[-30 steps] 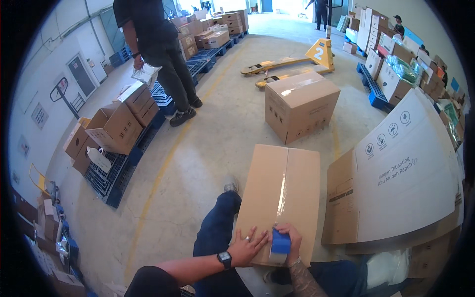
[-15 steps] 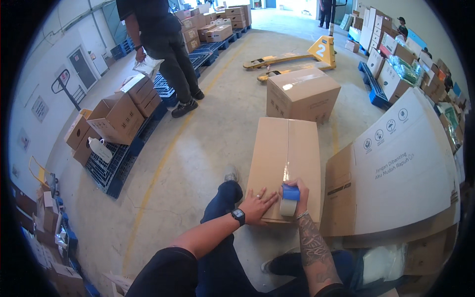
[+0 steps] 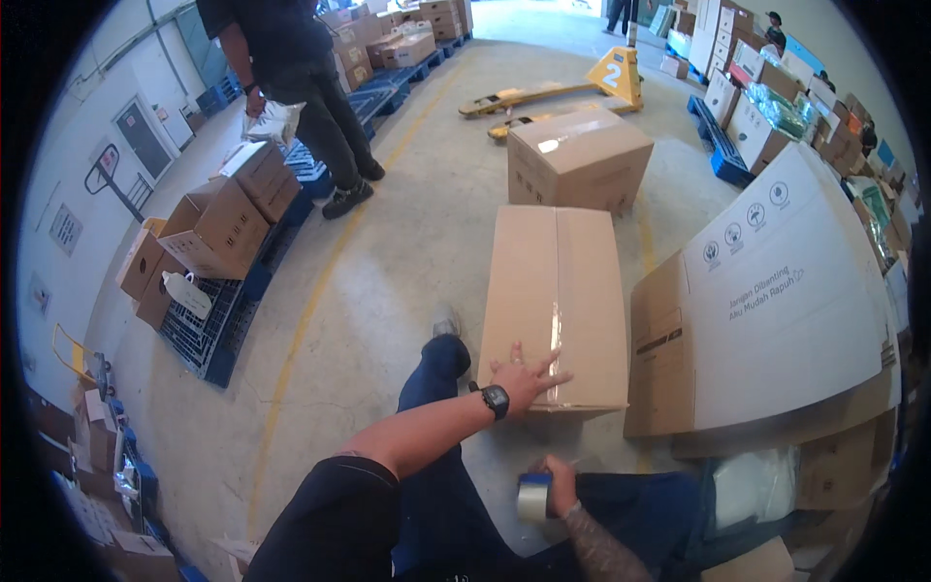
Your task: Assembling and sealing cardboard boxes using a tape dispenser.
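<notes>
A closed brown cardboard box (image 3: pixel 587 291) stands in front of me, with a strip of shiny clear tape (image 3: pixel 555 330) along its top seam. My left hand (image 3: pixel 524 380) lies on the near end of its top, fingers spread across the tape strip. Down below the box's near edge, my right hand (image 3: pixel 561 488) grips a blue tape dispenser (image 3: pixel 532 496) with a wide, pale roll on it. The dispenser is apart from the box, near my legs. Whether tape still runs from it to the box I cannot tell.
Behind this box is another taped carton (image 3: pixel 582 160), then a yellow pallet jack (image 3: pixel 616 78). A large flattened carton (image 3: pixel 766 301) leans at the right. Blue pallets (image 3: pixel 199 335) with boxes line the left, where a person (image 3: pixel 325 107) stands holding a white package.
My right hand has moved down off the box top toward me with the tape dispenser. My left hand has shifted right onto the tape strip, its fingers spread. The whole view has tilted slightly.
</notes>
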Demonstrator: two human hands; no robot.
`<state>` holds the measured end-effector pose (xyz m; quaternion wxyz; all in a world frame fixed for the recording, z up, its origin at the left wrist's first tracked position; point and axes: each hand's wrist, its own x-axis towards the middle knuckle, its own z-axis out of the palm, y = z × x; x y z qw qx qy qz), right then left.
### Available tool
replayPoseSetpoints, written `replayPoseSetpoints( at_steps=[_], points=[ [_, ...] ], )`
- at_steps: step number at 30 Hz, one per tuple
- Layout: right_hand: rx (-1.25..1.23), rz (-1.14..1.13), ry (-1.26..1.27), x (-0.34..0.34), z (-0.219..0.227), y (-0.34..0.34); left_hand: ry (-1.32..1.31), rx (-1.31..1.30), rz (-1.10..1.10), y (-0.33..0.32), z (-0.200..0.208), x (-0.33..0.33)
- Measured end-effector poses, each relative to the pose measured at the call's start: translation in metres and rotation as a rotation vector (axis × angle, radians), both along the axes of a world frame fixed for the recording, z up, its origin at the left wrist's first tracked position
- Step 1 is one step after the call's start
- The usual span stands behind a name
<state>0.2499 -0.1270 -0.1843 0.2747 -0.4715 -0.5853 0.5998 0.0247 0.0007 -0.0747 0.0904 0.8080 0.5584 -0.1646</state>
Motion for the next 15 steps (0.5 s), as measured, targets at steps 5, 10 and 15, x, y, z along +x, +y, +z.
replayPoseSetpoints(
  at_steps=[5,10,15],
  points=[
    [-0.786,-0.251,0.393,0.001,0.008,0.009,-0.046,0.105,0.066,-0.004,-0.026,-0.006],
    [0.019,-0.078,0.228,0.023,0.036,0.012,-0.138,0.075,0.023,-0.007,-0.026,0.001],
    [0.524,-0.031,0.009,0.031,0.068,0.021,-0.074,-0.047,0.124,-0.008,0.003,0.007]
  ],
)
